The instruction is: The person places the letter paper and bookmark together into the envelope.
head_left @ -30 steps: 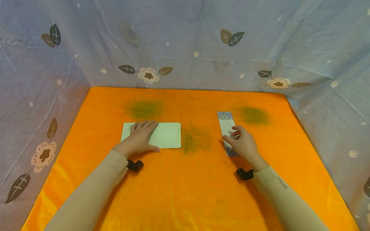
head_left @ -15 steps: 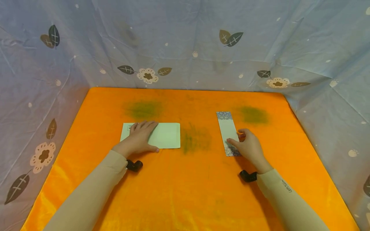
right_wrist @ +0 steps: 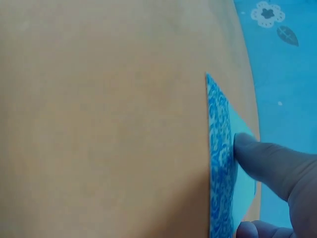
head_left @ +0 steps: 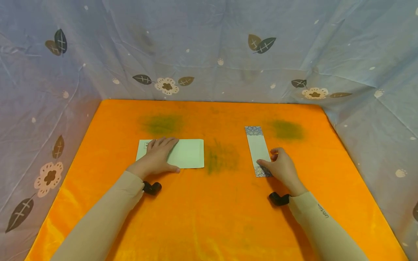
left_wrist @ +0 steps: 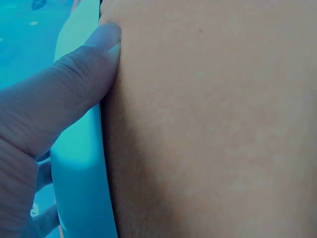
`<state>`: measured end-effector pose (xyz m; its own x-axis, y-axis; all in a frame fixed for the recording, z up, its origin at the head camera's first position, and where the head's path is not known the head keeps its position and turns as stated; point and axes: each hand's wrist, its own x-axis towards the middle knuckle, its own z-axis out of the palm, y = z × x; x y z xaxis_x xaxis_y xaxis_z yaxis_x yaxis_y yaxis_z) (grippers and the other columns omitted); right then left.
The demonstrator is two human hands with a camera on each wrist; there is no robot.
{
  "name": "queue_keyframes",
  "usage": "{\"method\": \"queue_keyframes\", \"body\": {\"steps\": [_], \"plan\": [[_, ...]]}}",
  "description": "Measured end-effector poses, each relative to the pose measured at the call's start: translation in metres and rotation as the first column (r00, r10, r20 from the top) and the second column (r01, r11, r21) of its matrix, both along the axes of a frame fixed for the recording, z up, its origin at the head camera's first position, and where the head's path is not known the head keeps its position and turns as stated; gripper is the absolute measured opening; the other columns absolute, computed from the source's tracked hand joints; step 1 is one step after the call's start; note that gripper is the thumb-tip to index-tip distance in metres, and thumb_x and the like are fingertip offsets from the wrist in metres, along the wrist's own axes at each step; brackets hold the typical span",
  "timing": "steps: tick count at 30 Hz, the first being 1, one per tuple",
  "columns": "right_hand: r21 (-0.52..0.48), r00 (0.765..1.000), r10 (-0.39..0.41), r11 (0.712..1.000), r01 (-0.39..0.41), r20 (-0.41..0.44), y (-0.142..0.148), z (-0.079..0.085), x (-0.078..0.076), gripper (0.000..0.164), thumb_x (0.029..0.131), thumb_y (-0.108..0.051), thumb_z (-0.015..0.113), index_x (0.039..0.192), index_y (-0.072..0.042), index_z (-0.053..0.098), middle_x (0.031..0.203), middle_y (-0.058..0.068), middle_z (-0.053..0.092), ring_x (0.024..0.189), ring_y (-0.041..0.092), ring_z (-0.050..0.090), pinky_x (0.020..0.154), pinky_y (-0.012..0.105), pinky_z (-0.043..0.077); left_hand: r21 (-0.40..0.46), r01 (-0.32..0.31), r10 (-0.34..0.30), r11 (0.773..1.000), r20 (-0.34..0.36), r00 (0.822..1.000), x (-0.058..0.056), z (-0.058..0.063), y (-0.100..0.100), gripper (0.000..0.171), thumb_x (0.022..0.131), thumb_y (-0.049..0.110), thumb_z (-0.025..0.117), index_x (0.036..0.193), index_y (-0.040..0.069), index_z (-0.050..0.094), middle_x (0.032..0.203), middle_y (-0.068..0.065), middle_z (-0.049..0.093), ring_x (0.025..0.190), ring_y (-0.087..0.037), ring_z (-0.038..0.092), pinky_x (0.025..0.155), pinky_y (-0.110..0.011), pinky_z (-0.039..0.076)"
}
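Note:
A pale envelope with a small printed box near its upper left corner lies flat at the left of the orange cloth. My left hand rests on it, fingers spread over its left half. In the left wrist view the thumb is at the envelope's near edge. To the right lies a paper bookmark, white with blue patterned ends, slightly slanted. My right hand holds its lower right side, the thumb on top and the other fingers curled at the right edge. In the right wrist view the thumb presses the white part.
Orange cloth covers the table and has several dark green smudges. A flowered, pale blue-grey curtain hangs behind and along both sides. A black wrist camera sits below the left hand, another black camera by the right wrist.
My right hand has shifted right and slightly toward me along the bookmark, its fingers moving from over the paper to its right edge. The left hand and envelope have stayed put.

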<state>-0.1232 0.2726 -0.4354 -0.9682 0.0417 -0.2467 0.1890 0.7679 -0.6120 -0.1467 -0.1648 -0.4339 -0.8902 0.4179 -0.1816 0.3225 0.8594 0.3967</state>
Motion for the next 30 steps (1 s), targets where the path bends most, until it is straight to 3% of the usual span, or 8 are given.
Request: {"method": "queue_keyframes", "body": {"steps": [10,20,30], "plan": [[-0.002,1.000,-0.017,1.000,0.017,0.024,-0.0010,0.0040,-0.0003,0.079,0.085,-0.047,0.072,0.134,0.007,0.042,0.122,0.026,0.051,0.104,0.039,0.053,0.084,0.048,0.048,0.006,-0.007,0.007,1.000,0.009,1.000,0.0000,0.0014,-0.0001,0.111,0.071,0.057,0.080,0.155,0.013,0.022,0.158,-0.012,0.021,0.143,-0.040,0.011,0.111,-0.059,0.004],[-0.028,0.997,-0.022,0.999,0.024,0.069,0.0021,0.0031,-0.0033,0.079,0.081,-0.055,0.072,0.123,0.005,0.043,0.118,0.022,0.048,0.098,0.034,0.048,0.079,0.041,0.044,0.014,-0.007,0.007,1.000,0.009,1.000,0.0016,0.0041,0.0007,0.111,0.071,0.056,0.081,0.155,0.012,0.023,0.158,-0.012,0.021,0.143,-0.039,0.012,0.111,-0.058,0.004],[-0.091,0.998,0.035,0.995,-0.029,0.062,0.0047,0.0055,-0.0035,0.063,0.089,-0.045,0.067,0.121,0.002,0.040,0.100,0.018,0.052,0.080,0.027,0.048,0.067,0.035,0.042,0.007,-0.002,0.002,1.000,0.014,1.000,0.0013,0.0034,0.0005,0.110,0.071,0.056,0.080,0.155,0.012,0.024,0.157,-0.012,0.022,0.143,-0.040,0.012,0.111,-0.058,0.004]]}}
